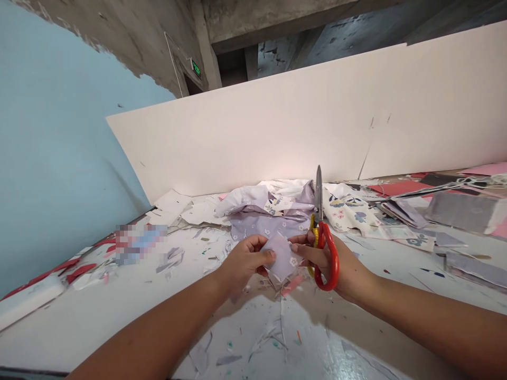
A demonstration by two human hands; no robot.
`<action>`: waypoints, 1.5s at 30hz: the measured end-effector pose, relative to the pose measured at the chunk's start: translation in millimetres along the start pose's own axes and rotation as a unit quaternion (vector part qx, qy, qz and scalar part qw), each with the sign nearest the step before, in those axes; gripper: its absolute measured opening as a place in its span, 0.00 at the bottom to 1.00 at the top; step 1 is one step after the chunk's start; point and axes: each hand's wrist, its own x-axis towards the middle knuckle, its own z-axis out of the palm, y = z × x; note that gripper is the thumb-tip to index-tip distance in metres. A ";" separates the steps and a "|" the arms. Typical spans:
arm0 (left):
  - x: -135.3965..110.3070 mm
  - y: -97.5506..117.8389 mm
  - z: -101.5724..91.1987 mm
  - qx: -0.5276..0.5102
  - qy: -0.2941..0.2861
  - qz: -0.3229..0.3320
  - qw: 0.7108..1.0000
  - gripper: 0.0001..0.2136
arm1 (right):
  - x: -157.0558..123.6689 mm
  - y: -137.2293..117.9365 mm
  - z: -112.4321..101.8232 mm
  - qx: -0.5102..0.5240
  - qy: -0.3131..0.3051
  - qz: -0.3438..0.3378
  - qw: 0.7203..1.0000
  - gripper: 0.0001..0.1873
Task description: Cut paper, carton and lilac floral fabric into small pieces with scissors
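**Hold Check: Both Hands Engaged, Nothing Released**

The left hand (241, 264) pinches a small pale lilac printed fabric piece (280, 258) between thumb and fingers, above a scrap-strewn white table (91, 322). Just beside it, the right hand (348, 277) is clenched through the loops of steel scissors with red and yellow handles (318, 208), blades upright. The piece should handle as light, limp and fray-prone; hold it by its edges. A small green illuminated sign (195, 68) is unreadable; the scissors show no legible brand.
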 end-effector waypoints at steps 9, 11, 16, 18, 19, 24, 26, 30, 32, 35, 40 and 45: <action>-2.4 -1.3 4.9 -0.087 0.000 -0.021 0.996 0.19 | -2.0 -1.4 3.8 -0.082 -0.011 0.024 0.996 0.14; -2.3 -3.6 5.4 -0.086 -0.010 -0.021 0.996 0.20 | -2.5 -2.0 4.1 -0.101 0.006 0.013 0.995 0.14; -0.2 -5.4 4.8 -0.020 0.042 0.004 0.999 0.14 | -6.3 -5.5 5.5 -0.100 -0.005 0.006 0.995 0.14; -0.5 -4.0 5.5 -0.008 0.040 0.008 0.999 0.12 | -7.4 -7.4 7.1 -0.080 -0.013 0.018 0.997 0.14; -0.9 -3.4 6.0 0.001 0.037 0.006 0.999 0.11 | -7.5 -8.2 8.0 -0.072 -0.013 0.026 0.997 0.14; -3.0 -4.9 6.6 0.060 0.010 -0.008 0.998 0.09 | -3.9 -5.0 8.5 -0.064 0.018 0.024 0.997 0.14; -3.1 -6.2 5.5 0.069 0.005 -0.006 0.998 0.08 | -2.3 -0.5 6.8 -0.056 0.021 0.005 0.998 0.14; -3.4 -4.5 4.9 0.060 -0.005 -0.001 0.998 0.10 | -2.3 5.6 5.0 -0.005 0.021 -0.025 0.999 0.14; -3.7 -2.2 6.6 0.057 -0.017 -0.006 0.998 0.12 | -3.9 4.0 6.5 0.002 0.017 -0.025 1.000 0.15; -3.9 0.1 10.2 0.050 0.007 -0.002 0.999 0.12 | -6.3 -1.2 10.1 -0.012 0.020 -0.003 1.000 0.16; -3.3 -0.9 11.0 0.025 0.057 0.014 0.998 0.13 | -6.1 -0.6 10.9 0.010 -0.001 0.007 1.000 0.16; -3.4 -1.3 7.9 -0.090 -0.017 -0.023 0.996 0.17 | -5.9 0.3 11.1 0.011 0.001 0.011 1.000 0.16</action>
